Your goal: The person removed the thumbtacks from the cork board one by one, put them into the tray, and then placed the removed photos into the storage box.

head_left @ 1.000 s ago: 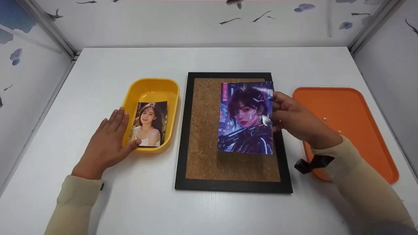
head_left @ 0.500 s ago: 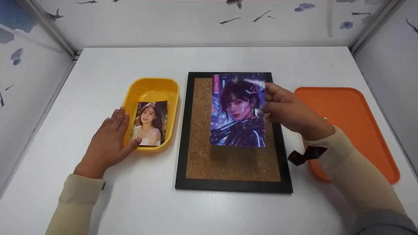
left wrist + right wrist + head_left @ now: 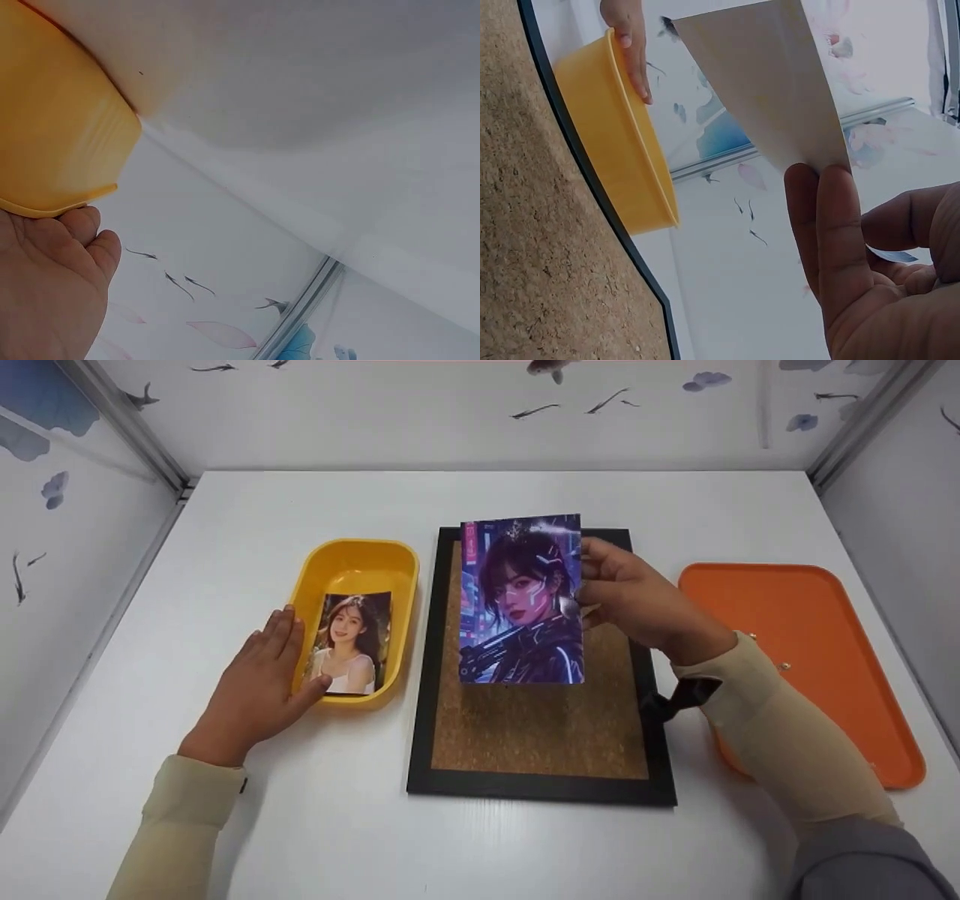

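Note:
My right hand (image 3: 637,596) pinches a glossy photo card (image 3: 521,607) by its right edge, above a black-framed cork board (image 3: 540,746). The card's picture is a purple-blue portrait of a figure with a gun; its plain pale back (image 3: 769,82) faces the right wrist camera. My left hand (image 3: 251,686) rests along the left rim of a yellow bin (image 3: 367,553), fingers straight, thumb over the near corner. Inside that bin lies another photo (image 3: 349,645), a portrait in a white top. In the left wrist view, fingers (image 3: 81,221) touch the bin's rim from outside.
An orange tray (image 3: 817,607) lies to the right of the board, partly under my right forearm. Small shiny pieces (image 3: 784,666) sit on it. White panels (image 3: 420,420) with painted fish and petals stand behind and beside the white table (image 3: 337,825).
My right hand has carried the photo card leftward and a little up across the cork board. The left hand stays on the bin. The head view has shifted slightly.

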A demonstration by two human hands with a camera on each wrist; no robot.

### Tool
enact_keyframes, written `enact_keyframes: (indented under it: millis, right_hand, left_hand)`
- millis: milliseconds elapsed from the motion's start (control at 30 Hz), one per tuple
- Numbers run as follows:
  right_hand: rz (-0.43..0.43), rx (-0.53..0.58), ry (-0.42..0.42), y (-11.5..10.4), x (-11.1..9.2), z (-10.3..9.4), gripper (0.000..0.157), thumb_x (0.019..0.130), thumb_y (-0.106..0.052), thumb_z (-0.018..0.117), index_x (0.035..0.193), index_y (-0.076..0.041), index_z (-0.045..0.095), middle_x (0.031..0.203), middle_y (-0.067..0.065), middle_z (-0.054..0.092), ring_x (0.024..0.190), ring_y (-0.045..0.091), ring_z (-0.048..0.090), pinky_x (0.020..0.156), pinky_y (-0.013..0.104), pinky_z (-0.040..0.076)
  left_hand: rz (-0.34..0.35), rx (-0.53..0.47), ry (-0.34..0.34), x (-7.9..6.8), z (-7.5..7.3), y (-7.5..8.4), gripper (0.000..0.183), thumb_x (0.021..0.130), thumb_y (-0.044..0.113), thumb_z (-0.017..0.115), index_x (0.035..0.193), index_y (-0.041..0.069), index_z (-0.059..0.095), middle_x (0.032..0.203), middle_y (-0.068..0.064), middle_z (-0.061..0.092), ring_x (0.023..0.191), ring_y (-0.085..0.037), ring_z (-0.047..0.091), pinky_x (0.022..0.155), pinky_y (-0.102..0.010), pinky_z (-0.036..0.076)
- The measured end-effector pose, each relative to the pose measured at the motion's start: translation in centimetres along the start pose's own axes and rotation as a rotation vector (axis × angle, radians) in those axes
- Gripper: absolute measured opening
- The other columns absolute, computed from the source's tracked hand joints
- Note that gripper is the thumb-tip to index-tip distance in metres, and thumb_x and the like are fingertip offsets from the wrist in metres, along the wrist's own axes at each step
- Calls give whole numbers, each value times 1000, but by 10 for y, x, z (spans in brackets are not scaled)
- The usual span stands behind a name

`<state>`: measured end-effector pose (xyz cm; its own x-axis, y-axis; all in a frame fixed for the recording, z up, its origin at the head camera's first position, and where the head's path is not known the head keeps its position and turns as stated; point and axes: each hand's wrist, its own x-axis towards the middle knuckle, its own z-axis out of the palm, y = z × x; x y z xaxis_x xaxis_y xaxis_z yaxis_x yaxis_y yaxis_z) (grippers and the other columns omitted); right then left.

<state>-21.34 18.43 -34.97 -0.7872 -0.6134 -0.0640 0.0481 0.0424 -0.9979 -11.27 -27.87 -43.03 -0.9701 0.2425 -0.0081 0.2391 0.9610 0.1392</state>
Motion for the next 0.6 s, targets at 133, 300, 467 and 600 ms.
enact_keyframes:
  millis: [133,300,467,600]
  right_hand:
    - [10,-4,8,-2,9,3,46,102,-7,52,146,-11,40,125,21,61,88,26,67,72,39,59]
    - [14,-19,5,-2,20,10,47,101,-11,56,146,-12,40,124,21,62,89,28,66,76,41,59]
    - [23,-13,1,-2,30,17,44,100,-9,57,143,-11,43,123,20,63,93,30,67,77,43,58]
    - [31,5,-1,-3,39,22,43,100,-9,57,141,-12,44,122,20,63,93,31,67,76,43,58]
  left_hand:
    - [-3,3,-3,0,0,1,91,98,61,40,156,-4,14,164,-20,8,150,-37,10,118,-54,12]
    - [-5,5,-5,0,0,1,90,98,61,41,156,-3,14,164,-20,8,150,-37,10,118,-54,12]
    - [-4,6,-9,0,1,1,91,98,63,40,156,-3,14,164,-20,8,150,-36,9,118,-54,13]
    - [10,4,2,-1,-1,1,91,98,62,40,155,-5,17,164,-21,10,150,-37,10,118,-55,14]
